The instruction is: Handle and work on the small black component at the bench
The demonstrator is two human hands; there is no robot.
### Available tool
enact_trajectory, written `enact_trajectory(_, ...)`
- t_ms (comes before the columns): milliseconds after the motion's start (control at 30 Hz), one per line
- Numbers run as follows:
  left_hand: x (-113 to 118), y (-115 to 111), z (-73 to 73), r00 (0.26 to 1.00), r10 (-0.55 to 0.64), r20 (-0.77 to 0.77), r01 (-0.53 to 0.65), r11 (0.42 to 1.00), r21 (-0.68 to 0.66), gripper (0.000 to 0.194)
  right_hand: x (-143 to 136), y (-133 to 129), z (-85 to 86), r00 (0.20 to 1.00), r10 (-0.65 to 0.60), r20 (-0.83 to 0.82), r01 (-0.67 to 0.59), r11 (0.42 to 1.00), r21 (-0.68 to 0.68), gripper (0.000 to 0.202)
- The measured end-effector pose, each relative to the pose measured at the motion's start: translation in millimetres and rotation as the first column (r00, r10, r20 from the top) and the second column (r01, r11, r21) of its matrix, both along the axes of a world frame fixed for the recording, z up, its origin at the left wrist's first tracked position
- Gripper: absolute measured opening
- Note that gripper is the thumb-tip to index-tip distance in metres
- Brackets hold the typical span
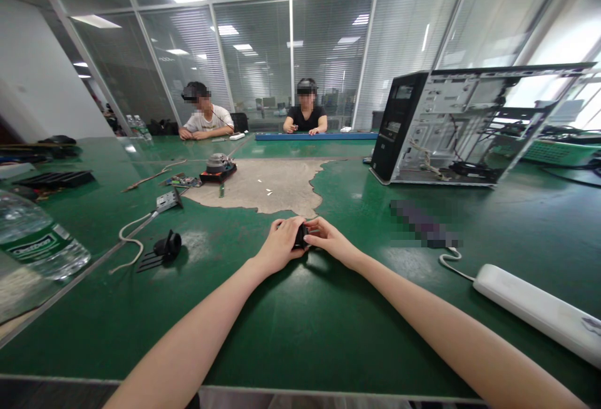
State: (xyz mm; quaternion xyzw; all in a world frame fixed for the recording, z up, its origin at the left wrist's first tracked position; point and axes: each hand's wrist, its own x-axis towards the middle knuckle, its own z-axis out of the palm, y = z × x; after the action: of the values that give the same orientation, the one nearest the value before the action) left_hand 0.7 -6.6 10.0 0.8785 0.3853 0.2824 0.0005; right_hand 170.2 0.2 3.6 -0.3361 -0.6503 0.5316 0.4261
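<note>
Both my hands meet at the middle of the green table (300, 340), around a small black part (300, 237). My left hand (278, 247) wraps over its left side. My right hand (331, 241) pinches its right side between thumb and fingers. Most of the part is hidden by my fingers, so its exact kind does not show. To the left of my hands lies a black plastic piece (165, 247) with a round end and thin prongs. Behind that is a metal bracket (168, 201) with a pale cable.
At the right stands an opened computer case (469, 127), with a white power strip (535, 309) nearer me. A large water bottle (40, 240) lies at the left. A fan-like cooler (218, 168) sits beyond the bracket. Two people (206, 114) sit at the far side.
</note>
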Motion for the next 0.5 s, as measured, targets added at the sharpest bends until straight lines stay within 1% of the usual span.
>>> enact_trajectory(133, -0.6, 0.3, 0.0, 1.000, -0.005, -0.011, 0.005, 1.000, -0.011, 0.057, 1.3, -4.0, 6.0, 0.999, 0.049, -0.021, -0.048, 0.998, 0.033, 0.034)
enact_trajectory(300, 0.0, -1.4, 1.4, 1.000, -0.002, -0.009, 0.002, 1.000, 0.003, 0.056, -1.3, -3.5, 4.3, 0.999, -0.005, -0.034, 0.006, 0.999, 0.040, 0.026)
enact_trajectory(367, 0.5, -2.7, 2.1, 1.000, 0.008, -0.022, -0.008, 1.000, 0.022, 0.056, -2.7, -2.1, 2.1, 0.999, -0.016, -0.048, 0.018, 0.999, 0.034, 0.026)
enact_trajectory(500, 1.6, -5.0, 2.6, 0.995, 0.078, -0.062, -0.073, 0.994, 0.082, 0.057, -3.2, 0.1, -0.3, 0.999, -0.037, -0.014, 0.037, 0.999, 0.022, 0.030)
